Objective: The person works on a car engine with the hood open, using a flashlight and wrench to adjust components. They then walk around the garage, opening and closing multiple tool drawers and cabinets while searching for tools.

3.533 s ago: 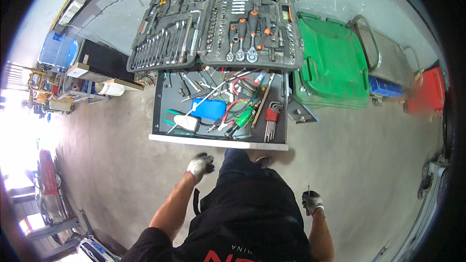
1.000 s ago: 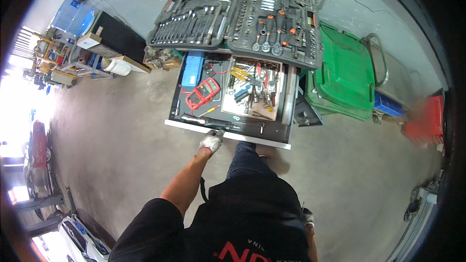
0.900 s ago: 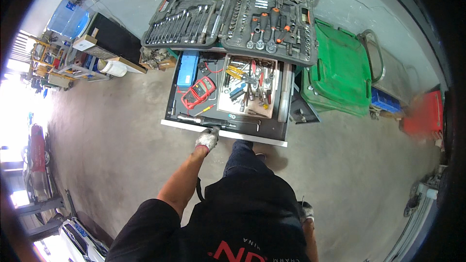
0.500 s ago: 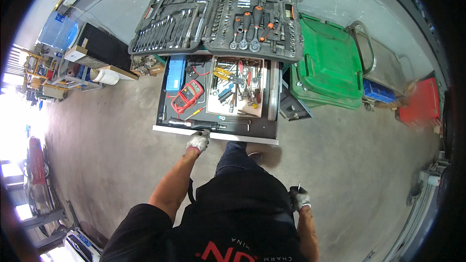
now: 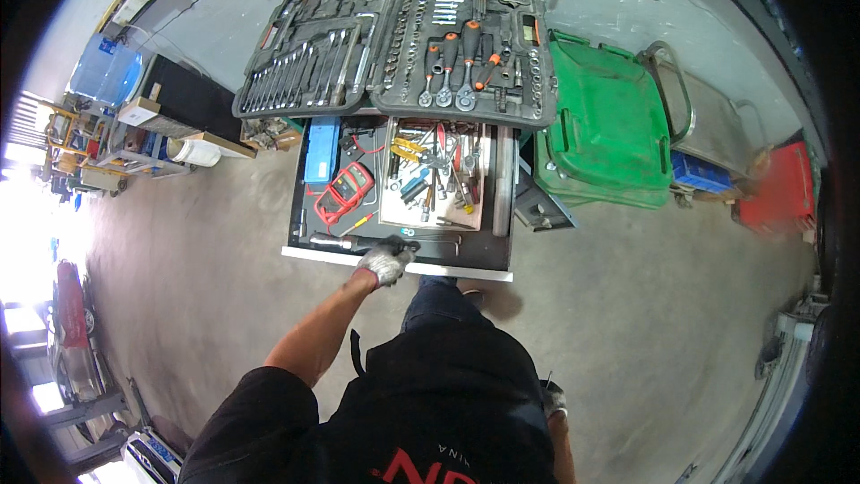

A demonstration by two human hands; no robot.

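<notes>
In a pulled-out drawer lies a long black tool with a silver end. My left hand, in a grey glove with dark fingertips, reaches over the drawer's front edge onto this tool's right part. Its fingertips blend into the dark tool, so their grip is hard to make out. Beside my right hip, my gloved right hand is closed around a thin metal object, mostly hidden. Behind the long tool are a red multimeter, a yellow screwdriver and a tray of loose tools.
An open case of sockets, wrenches and ratchets rests above the drawer. To the right stand a green bin, an angled dark panel and a red box. A white bucket is at left.
My left hand has moved from the drawer's front edge forward and right, onto the long black tool. My right hand has dropped lower beside my body. The view has shifted slightly.
</notes>
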